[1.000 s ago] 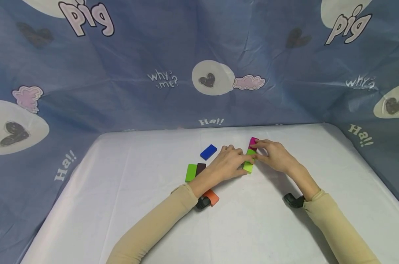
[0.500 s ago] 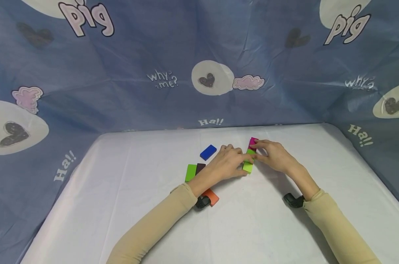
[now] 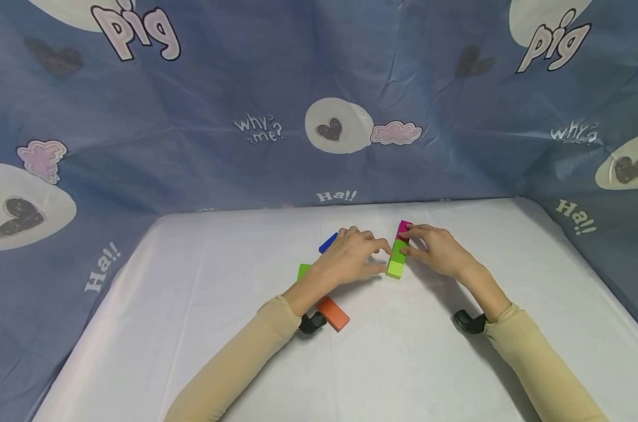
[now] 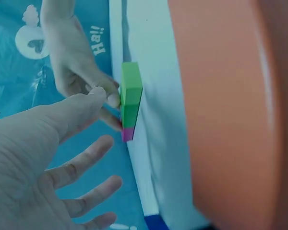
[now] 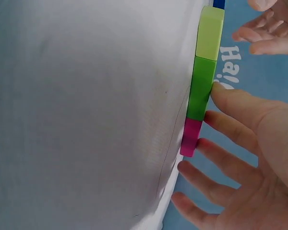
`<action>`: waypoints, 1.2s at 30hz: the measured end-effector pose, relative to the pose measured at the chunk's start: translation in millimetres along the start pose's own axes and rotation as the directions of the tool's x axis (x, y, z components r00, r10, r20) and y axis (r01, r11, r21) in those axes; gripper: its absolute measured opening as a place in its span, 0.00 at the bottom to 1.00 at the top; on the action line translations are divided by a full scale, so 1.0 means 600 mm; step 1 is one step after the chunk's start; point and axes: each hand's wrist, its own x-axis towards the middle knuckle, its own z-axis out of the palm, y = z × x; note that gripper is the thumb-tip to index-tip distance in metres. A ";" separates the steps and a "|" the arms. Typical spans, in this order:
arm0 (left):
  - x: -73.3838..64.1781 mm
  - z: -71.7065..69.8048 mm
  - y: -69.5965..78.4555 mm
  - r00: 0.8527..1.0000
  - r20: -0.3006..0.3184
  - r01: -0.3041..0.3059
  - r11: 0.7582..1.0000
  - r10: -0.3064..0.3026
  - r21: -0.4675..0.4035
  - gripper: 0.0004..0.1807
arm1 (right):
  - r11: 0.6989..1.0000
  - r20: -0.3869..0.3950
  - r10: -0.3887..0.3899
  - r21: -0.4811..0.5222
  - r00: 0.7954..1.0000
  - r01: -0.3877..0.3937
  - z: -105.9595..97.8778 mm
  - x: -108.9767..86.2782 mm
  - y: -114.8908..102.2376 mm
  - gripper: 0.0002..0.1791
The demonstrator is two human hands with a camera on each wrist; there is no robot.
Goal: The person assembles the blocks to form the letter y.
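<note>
A magenta block [image 3: 404, 227], a green block [image 3: 399, 251] and a yellow-green block [image 3: 395, 269] lie end to end in a slanting row on the white cloth. My right hand [image 3: 437, 249] is at the row's right side, its thumb [image 5: 223, 96] against the green block and other fingertips by the magenta one in the right wrist view. To the left of the row is my left hand [image 3: 348, 255], fingers spread and holding nothing, thumb and forefinger just off the yellow-green and green blocks. In the left wrist view its fingers [image 4: 84, 160] are apart.
Partly covered by the left hand and forearm are a blue block [image 3: 328, 242] and another green block [image 3: 304, 271]. An orange block [image 3: 333, 314] lies near the left wrist camera. A printed blue curtain [image 3: 277, 70] rises behind the white table [image 3: 403, 363].
My left hand has let go of the row and drawn back to the left, baring the green block and covering the dark block. My right hand stays in place.
</note>
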 end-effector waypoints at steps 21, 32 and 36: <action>-0.035 -0.048 -0.074 0.992 -0.059 0.110 0.993 -0.112 -0.043 0.16 | 0.999 -0.018 -0.034 -0.030 0.999 0.033 0.000 0.001 -0.005 0.25; -0.055 -0.045 -0.105 0.982 0.001 0.186 0.981 -0.186 -0.046 0.19 | 0.996 -0.001 -0.047 -0.081 0.999 0.046 -0.005 0.001 -0.009 0.25; -0.061 -0.044 -0.111 0.977 0.021 0.211 0.976 -0.210 -0.055 0.20 | 0.994 0.001 -0.042 -0.097 0.999 0.042 -0.004 0.001 -0.008 0.25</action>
